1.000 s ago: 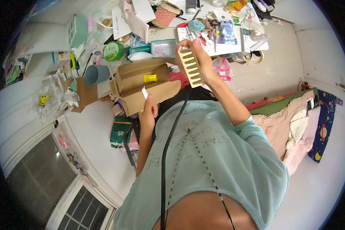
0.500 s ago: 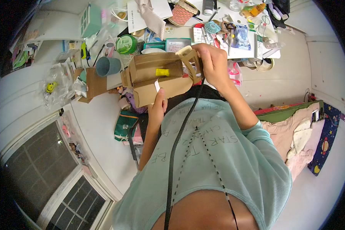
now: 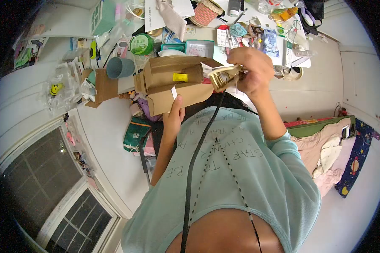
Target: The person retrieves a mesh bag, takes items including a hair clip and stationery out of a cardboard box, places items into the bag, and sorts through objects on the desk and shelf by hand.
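Note:
My left hand [image 3: 174,117] grips the near side of an open brown cardboard box [image 3: 185,99], its thumb beside a white paper strip [image 3: 174,92]. Inside the box lies a small yellow object [image 3: 180,77], too small to name. At the box's right end my right hand [image 3: 252,69] is closed around a beige claw hair clip [image 3: 220,79], its teeth turned toward the box. Some of the clip is hidden behind my fingers.
Behind the box, the cluttered desk holds a green round tub [image 3: 142,44], a teal tray [image 3: 199,48] and a pink woven basket [image 3: 205,13]. A grey-blue cup [image 3: 119,68] stands left of the box. Clothes [image 3: 321,143] hang at the right.
My right hand has moved right and slightly down, turning the claw clip so that its teeth show and drawing it away from the box. The left hand still holds the box.

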